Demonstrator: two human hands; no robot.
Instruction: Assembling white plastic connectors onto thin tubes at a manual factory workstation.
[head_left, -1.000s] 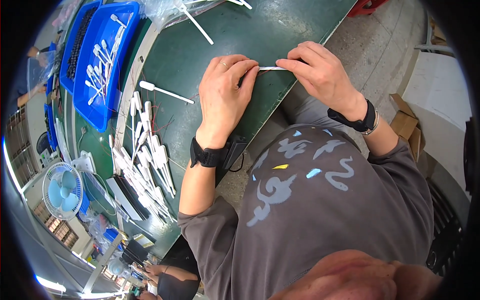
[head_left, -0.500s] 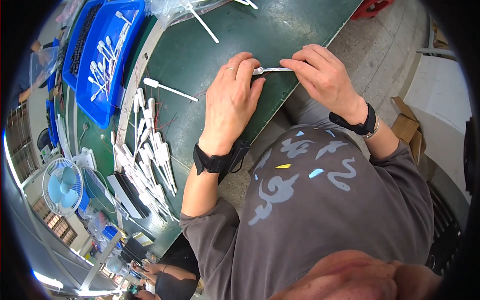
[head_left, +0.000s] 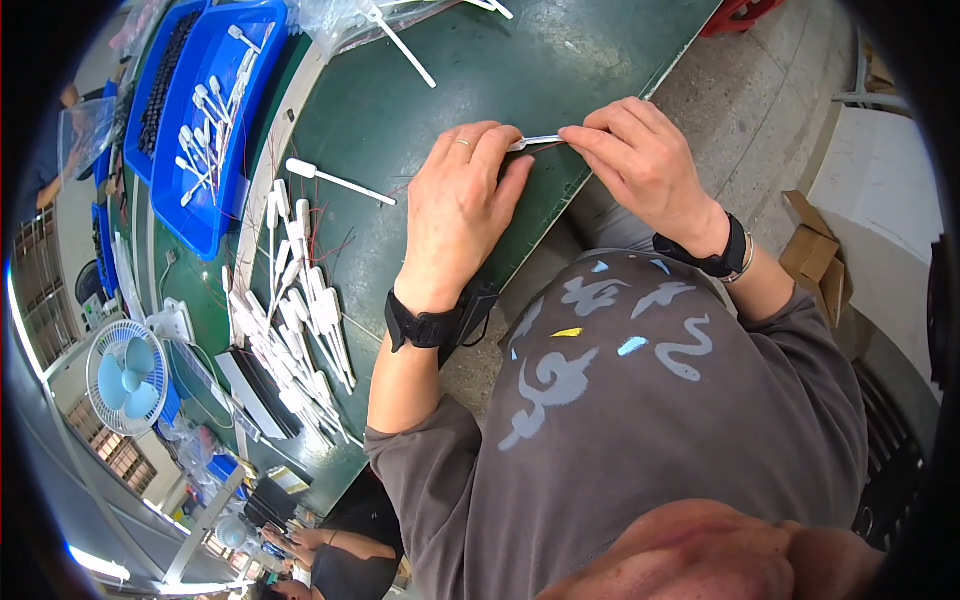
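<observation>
A thin white plastic stick (head_left: 542,141) with a broader end spans the gap between my hands, above the green table (head_left: 370,110). My left hand (head_left: 465,195) is closed around its broad end, which the fingers mostly cover. At the other tip, my right hand (head_left: 640,155) pinches the stick between thumb and fingers. A fine red wire runs along it. Left of my left hand lies a similar single white stick (head_left: 345,184), apart from the rest. Beyond that, a heap of such white sticks (head_left: 325,310) with thin red and dark wires covers the table.
A blue tray (head_left: 205,240) at the far left holds several white pieces, beside another bin of small black parts (head_left: 168,85). A clear plastic bag (head_left: 345,25) lies at the top. A fan (head_left: 128,378) and a co-worker (head_left: 350,550) are at left. The table edge (head_left: 580,183) runs below my hands.
Both hands have shifted slightly, with the left fingers lower than before. The stick stays between them. The heap and the tray have not changed.
</observation>
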